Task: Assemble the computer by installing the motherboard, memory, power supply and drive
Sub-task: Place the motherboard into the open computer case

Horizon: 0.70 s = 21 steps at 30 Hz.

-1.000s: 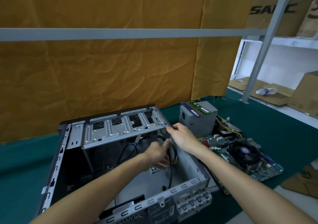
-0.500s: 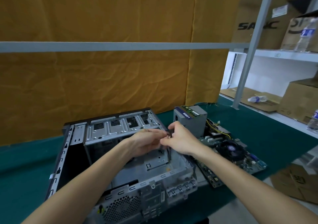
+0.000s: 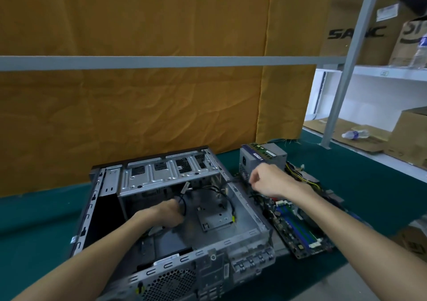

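Note:
The open metal computer case (image 3: 161, 175) lies on its side on the green mat (image 3: 34, 219). My left hand (image 3: 169, 212) is inside it and grips a bundle of black cables (image 3: 183, 204). My right hand (image 3: 265, 180) hovers over the case's right wall with curled fingers, pinching a thin black cable (image 3: 235, 181) that runs out over that wall. Just right of the case lies the motherboard (image 3: 298, 226), partly under my right forearm. The grey power supply (image 3: 261, 159) stands behind it, with a memory stick (image 3: 263, 149) on top.
Yellow and black power leads (image 3: 300, 175) trail right of the power supply. An orange cloth wall (image 3: 161, 104) with a grey bar (image 3: 161, 62) backs the table. A shelf post (image 3: 344, 74), cardboard boxes (image 3: 411, 138) and a water bottle (image 3: 354, 134) stand at right.
My hands were together at the case's upper right corner. They have parted: the left went down into the case with cables, and the right moved right over the case wall.

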Motion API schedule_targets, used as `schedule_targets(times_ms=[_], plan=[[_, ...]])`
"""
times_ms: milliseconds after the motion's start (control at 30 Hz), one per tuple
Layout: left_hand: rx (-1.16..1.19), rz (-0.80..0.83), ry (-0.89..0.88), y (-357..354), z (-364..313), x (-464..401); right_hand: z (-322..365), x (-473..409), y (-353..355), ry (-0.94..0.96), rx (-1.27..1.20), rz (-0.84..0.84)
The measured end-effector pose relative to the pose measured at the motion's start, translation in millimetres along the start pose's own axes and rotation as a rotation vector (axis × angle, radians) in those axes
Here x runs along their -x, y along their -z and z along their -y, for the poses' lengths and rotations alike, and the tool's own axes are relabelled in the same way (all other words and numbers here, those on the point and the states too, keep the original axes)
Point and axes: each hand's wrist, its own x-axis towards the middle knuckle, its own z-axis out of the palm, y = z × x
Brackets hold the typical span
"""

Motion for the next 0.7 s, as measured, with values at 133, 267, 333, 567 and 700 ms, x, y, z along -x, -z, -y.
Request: schedule_targets(times_ms=[133,267,333,567,700], plan=[[-0.067,-0.218,0.091,-3.6,7.8,-5.7,15.8,1.4,-17.4,-0.081,-0.049,0.079],[0.009,-0.281,0.041,-5.0,-0.4,-8.8,39.6,3.0,-28.7,0.03,-0.018,-0.253],[0.129,-0.232,-0.068,-8.6,-16.3,-16.9,47.9,3.2,-32.5,0.111,-0.002,-0.291],[0.329,-0.159,-0.22,-19.4,-64.6,-49.1,26.8,-3.8,-40.8,0.21,-0.102,-0.298],[0.371,-0.142,-0.242,-11.1,-66.9,-57.4,20.9,-8.4,-50.6,0.236,-0.105,-0.354]])
